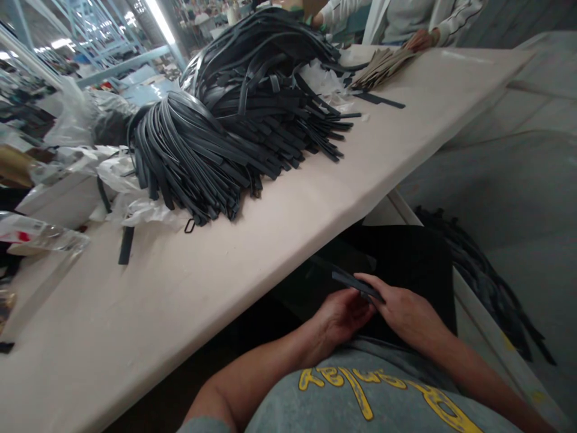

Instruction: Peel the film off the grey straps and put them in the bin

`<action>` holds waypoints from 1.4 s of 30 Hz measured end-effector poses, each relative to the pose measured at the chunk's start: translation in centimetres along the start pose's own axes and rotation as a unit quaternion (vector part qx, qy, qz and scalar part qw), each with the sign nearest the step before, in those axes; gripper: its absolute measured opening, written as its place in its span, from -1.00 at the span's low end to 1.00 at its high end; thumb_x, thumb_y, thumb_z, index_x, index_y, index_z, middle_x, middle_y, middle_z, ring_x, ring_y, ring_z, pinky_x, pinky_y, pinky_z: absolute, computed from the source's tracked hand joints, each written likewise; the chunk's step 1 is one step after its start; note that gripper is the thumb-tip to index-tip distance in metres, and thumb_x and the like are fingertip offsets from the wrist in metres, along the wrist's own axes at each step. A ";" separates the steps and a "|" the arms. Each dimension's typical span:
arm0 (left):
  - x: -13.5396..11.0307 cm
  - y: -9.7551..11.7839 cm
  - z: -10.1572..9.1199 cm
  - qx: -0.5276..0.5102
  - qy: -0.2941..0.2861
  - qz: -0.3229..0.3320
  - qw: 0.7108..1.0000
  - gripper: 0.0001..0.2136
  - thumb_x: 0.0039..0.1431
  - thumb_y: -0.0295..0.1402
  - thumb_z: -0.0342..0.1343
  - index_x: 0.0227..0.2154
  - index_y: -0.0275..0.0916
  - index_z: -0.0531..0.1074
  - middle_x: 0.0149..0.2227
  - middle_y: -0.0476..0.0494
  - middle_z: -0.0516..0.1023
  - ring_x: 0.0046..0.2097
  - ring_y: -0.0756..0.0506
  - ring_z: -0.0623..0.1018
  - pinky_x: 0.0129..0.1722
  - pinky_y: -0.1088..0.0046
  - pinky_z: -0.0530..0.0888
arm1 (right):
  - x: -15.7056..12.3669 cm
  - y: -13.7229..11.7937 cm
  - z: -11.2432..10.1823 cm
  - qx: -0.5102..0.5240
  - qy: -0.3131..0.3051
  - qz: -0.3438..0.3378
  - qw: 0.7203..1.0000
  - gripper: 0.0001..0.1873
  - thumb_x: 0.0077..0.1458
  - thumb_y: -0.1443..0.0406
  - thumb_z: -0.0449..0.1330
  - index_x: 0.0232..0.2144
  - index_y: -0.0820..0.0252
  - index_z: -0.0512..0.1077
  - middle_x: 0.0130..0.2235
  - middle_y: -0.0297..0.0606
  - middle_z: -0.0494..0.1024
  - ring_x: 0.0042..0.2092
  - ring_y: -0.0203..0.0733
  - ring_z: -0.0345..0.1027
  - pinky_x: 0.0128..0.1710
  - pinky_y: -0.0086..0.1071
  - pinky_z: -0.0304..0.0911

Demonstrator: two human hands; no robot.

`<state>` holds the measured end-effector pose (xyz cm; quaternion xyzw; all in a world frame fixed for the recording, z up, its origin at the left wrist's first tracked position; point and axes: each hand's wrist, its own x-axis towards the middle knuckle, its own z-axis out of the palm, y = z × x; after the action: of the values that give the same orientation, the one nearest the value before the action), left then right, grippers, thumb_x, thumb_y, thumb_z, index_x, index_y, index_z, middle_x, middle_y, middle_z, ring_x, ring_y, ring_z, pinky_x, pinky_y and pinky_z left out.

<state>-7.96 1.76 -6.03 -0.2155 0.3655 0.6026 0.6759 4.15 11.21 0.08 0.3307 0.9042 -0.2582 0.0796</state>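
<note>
Over my lap, just off the table's edge, my right hand (402, 308) pinches a dark strap (349, 280) between thumb and fingers. My left hand (343, 314) is closed around the same strap from beneath, its fingers curled close to the right fingertips. The strap's free end points up and to the left. Part of it is hidden by the hands. Large bundles of similar dark straps (189, 150) lie on the table, with a small black rectangular ring (189, 226) at their near edge.
The pale table (288, 228) runs diagonally across the view. Across it, a person's hand (420, 41) touches a fan of beige strips (383, 67). Clear plastic bags (74, 114) lie at left. More dark straps (491, 276) hang low at right.
</note>
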 end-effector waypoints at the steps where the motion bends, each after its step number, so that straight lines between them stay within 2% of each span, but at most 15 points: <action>1: 0.1 -0.1 0.0 -0.004 -0.001 0.009 1.000 -0.90 0.18 -0.48 0.14 -0.42 -0.33 0.51 -0.45 -0.10 0.57 -0.39 0.00 0.55 -0.28 0.50 0.44 | 0.4 -0.3 0.2 0.003 -0.002 0.006 1.000 -0.49 0.25 0.22 -0.12 0.17 0.13 0.34 -0.27 -0.11 0.64 -0.25 0.10 0.55 -0.35 -0.21 0.36; 4: 0.4 0.3 -0.2 -0.014 0.026 0.036 0.999 -0.92 0.18 -0.42 0.17 -0.38 -0.32 0.51 -0.39 -0.12 0.59 -0.36 -0.01 0.56 -0.29 0.50 0.42 | -0.5 0.2 -0.4 0.060 -0.008 0.000 0.998 -0.49 0.27 0.14 -0.10 0.20 0.08 0.30 -0.37 -0.22 0.63 -0.31 0.04 0.55 -0.37 -0.25 0.36; 6: 0.4 0.6 -0.2 -0.014 0.045 0.031 0.998 -0.91 0.17 -0.38 0.20 -0.36 -0.30 0.52 -0.36 -0.12 0.60 -0.35 -0.01 0.56 -0.30 0.50 0.41 | -1.9 1.2 -1.2 0.087 -0.004 -0.012 0.996 -0.49 0.25 0.13 -0.03 0.21 0.04 0.28 -0.43 -0.29 0.62 -0.38 0.00 0.53 -0.42 -0.28 0.34; 8: 0.2 0.5 0.0 -0.008 0.038 0.017 0.999 -0.92 0.16 -0.39 0.20 -0.38 -0.30 0.51 -0.37 -0.12 0.60 -0.35 -0.01 0.56 -0.28 0.49 0.42 | -2.5 1.7 -1.2 0.077 0.008 -0.021 0.997 -0.49 0.21 0.16 0.01 0.20 0.03 0.29 -0.42 -0.29 0.62 -0.40 0.00 0.53 -0.44 -0.29 0.33; 11: -0.2 -0.1 0.6 0.003 -0.004 0.008 1.000 -0.98 0.10 -0.48 0.23 -0.41 -0.32 0.51 -0.41 -0.11 0.58 -0.38 0.00 0.54 -0.24 0.48 0.43 | -0.9 1.1 0.1 0.033 0.031 -0.009 0.999 -0.53 0.23 0.18 -0.04 0.13 0.06 0.37 -0.33 -0.21 0.64 -0.32 0.04 0.54 -0.41 -0.27 0.33; 13: -0.2 -0.3 0.8 -0.001 -0.011 0.026 1.000 -0.97 0.10 -0.49 0.22 -0.42 -0.33 0.51 -0.42 -0.11 0.57 -0.39 0.00 0.54 -0.24 0.48 0.43 | 0.4 0.6 0.9 0.043 0.028 0.000 0.999 -0.53 0.27 0.14 -0.10 0.10 0.09 0.40 -0.28 -0.17 0.65 -0.24 0.07 0.54 -0.35 -0.24 0.35; 15: -0.1 0.0 0.6 -0.009 0.013 0.052 0.999 -0.94 0.14 -0.46 0.19 -0.43 -0.33 0.51 -0.42 -0.11 0.57 -0.38 -0.01 0.54 -0.27 0.49 0.43 | 0.5 0.7 0.9 0.083 0.009 0.000 0.997 -0.49 0.28 0.08 -0.12 0.12 0.10 0.37 -0.32 -0.21 0.64 -0.25 0.04 0.54 -0.32 -0.24 0.36; 18: 0.1 0.5 0.4 -0.017 0.048 0.062 0.997 -0.92 0.18 -0.42 0.18 -0.39 -0.32 0.52 -0.37 -0.12 0.59 -0.35 0.00 0.56 -0.32 0.53 0.41 | -1.6 2.1 -0.1 0.120 0.002 -0.006 0.993 -0.47 0.26 0.02 -0.09 0.16 0.05 0.32 -0.45 -0.31 0.60 -0.37 -0.01 0.52 -0.38 -0.27 0.35; 21: 0.2 0.2 0.3 -0.002 0.017 0.028 0.999 -0.92 0.16 -0.39 0.21 -0.38 -0.31 0.53 -0.36 -0.12 0.60 -0.36 0.01 0.56 -0.32 0.53 0.41 | -2.8 2.9 -0.5 0.112 0.018 0.002 0.994 -0.48 0.21 0.06 0.00 0.16 0.03 0.34 -0.49 -0.33 0.58 -0.42 -0.01 0.51 -0.43 -0.28 0.34; 25: 0.4 -0.6 0.2 0.016 -0.038 0.028 0.999 -0.93 0.10 -0.42 0.24 -0.38 -0.34 0.53 -0.40 -0.13 0.59 -0.36 -0.02 0.56 -0.27 0.48 0.44 | -0.6 1.4 0.6 0.112 0.029 0.009 0.993 -0.52 0.24 0.07 -0.06 0.10 0.07 0.38 -0.30 -0.23 0.63 -0.36 -0.03 0.52 -0.37 -0.26 0.36; 27: 0.6 -0.2 0.0 0.011 -0.017 0.048 0.999 -0.91 0.12 -0.39 0.23 -0.38 -0.34 0.53 -0.40 -0.14 0.59 -0.36 -0.02 0.56 -0.29 0.49 0.43 | 0.2 0.9 0.8 0.151 0.003 0.011 0.989 -0.48 0.28 0.02 -0.11 0.14 0.09 0.34 -0.30 -0.25 0.62 -0.47 -0.11 0.47 -0.44 -0.31 0.34; 30: 0.8 1.3 -0.6 -0.001 0.034 0.077 0.996 -0.89 0.16 -0.36 0.21 -0.36 -0.32 0.53 -0.36 -0.13 0.60 -0.35 0.01 0.56 -0.34 0.54 0.40 | -1.3 1.5 -0.2 0.187 -0.026 0.010 0.982 -0.43 0.30 -0.03 -0.12 0.21 0.09 0.23 -0.44 -0.36 0.57 -0.62 -0.21 0.34 -0.59 -0.36 0.22; 35: 0.8 2.3 -0.7 0.002 0.059 0.080 0.995 -0.88 0.13 -0.34 0.26 -0.34 -0.30 0.53 -0.31 -0.14 0.62 -0.33 0.01 0.56 -0.33 0.55 0.40 | -4.8 2.7 -2.1 0.160 0.014 0.010 0.987 -0.57 0.24 -0.01 0.00 0.02 0.05 0.37 -0.50 -0.36 0.55 -0.48 -0.12 0.44 -0.47 -0.34 0.27; 38: 0.3 1.5 -0.3 0.014 0.035 0.051 0.998 -0.87 0.10 -0.33 0.28 -0.38 -0.30 0.51 -0.37 -0.12 0.61 -0.35 0.00 0.56 -0.34 0.53 0.41 | -3.5 1.5 -1.6 0.164 0.019 0.015 0.986 -0.64 0.24 0.04 -0.01 -0.07 0.06 0.38 -0.49 -0.36 0.54 -0.43 -0.10 0.45 -0.41 -0.31 0.28; 42: -0.6 0.8 0.1 0.032 -0.011 0.040 0.999 -0.88 0.07 -0.36 0.28 -0.39 -0.31 0.53 -0.42 -0.10 0.60 -0.37 0.00 0.56 -0.28 0.51 0.44 | 0.7 -0.4 0.3 0.188 0.019 -0.013 0.982 -0.66 0.25 0.08 -0.04 -0.12 0.10 0.40 -0.41 -0.31 0.56 -0.32 -0.05 0.47 -0.29 -0.25 0.31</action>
<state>-8.74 1.61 -5.38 -0.1718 0.3857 0.6195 0.6617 3.39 11.19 -0.26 0.3328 0.8451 -0.4183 -0.0043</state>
